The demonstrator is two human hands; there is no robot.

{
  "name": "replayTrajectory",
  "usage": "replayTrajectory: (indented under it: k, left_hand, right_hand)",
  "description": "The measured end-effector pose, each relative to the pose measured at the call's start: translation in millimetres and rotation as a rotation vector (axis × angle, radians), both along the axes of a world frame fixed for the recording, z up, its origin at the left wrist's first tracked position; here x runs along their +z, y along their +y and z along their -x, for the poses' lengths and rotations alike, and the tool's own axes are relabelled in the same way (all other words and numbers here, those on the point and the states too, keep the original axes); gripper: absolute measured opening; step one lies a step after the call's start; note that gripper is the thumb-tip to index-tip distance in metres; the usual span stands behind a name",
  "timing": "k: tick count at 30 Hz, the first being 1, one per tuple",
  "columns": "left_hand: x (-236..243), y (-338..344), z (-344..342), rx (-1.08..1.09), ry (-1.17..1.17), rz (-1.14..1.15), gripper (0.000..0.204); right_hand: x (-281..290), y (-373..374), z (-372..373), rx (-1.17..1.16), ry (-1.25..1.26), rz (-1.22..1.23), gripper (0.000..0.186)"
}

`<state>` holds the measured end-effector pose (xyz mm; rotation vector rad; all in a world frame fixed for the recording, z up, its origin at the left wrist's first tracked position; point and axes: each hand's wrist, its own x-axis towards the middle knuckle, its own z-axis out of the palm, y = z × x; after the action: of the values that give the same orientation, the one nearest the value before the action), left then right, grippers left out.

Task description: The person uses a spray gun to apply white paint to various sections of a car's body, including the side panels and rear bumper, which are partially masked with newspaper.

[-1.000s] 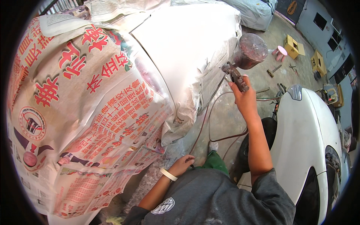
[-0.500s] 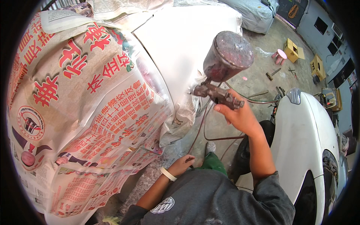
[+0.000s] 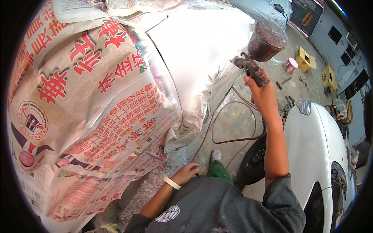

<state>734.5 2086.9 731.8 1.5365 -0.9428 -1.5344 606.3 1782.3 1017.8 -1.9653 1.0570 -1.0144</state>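
Biggest thing in view is the car body (image 3: 202, 42) on the left, its bare panel white and smooth, and most of it is wrapped in newspaper (image 3: 89, 116) with big red print, the sheets running from the top edge down to the lower left. On the right sits a 2nd white car (image 3: 311, 147), its dark tyre (image 3: 254, 163) just beside the person's right arm. The concrete floor (image 3: 233, 116) shows between the 2 cars, with a thin hose (image 3: 229, 140) looping across it. The person wears a grey shirt (image 3: 217, 209) and green trousers.

Up high, the right hand (image 3: 264, 97) is wrapped tight around the grip of a spray gun (image 3: 252, 70), held in the air near the bare panel, nozzle pointing left toward it. Its round dark-red cup (image 3: 268, 40) sits on top, tilted. Low down, the left hand (image 3: 188, 173), a pale band on the wrist, rests near the knee with fingers curled loosely; whether it holds anything cannot be told. Far right on the floor stand 2 small yellow boxes (image 3: 305, 58) and a little pink stool (image 3: 290, 64), well apart from the hands.
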Motion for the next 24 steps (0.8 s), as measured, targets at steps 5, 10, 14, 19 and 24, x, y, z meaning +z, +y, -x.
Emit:
replayTrajectory:
  k: [5, 10, 14, 19, 24]
  left_hand:
    - [10, -6, 1, -0.011, 0.024, 0.001, 0.041]
    - [5, -8, 1, -0.006, 0.046, 0.012, 0.04]
    - [6, -8, 1, -0.025, 0.015, 0.023, 0.04]
    - [13, -8, 0, -0.015, 0.016, 0.029, 0.041]
    - [12, -3, 0, -0.007, 0.005, 0.02, 0.041]
  right_hand:
    - [13, 40, -4, 0.242, -0.043, -0.18, 0.03]
    - [29, 58, -7, 0.419, -0.108, -0.264, 0.03]
    - [35, 30, -11, 0.347, -0.081, -0.164, 0.027]
    - [36, -20, -11, 0.159, -0.108, -0.029, 0.025]
    - [47, -30, -16, 0.073, -0.11, 0.015, 0.024]
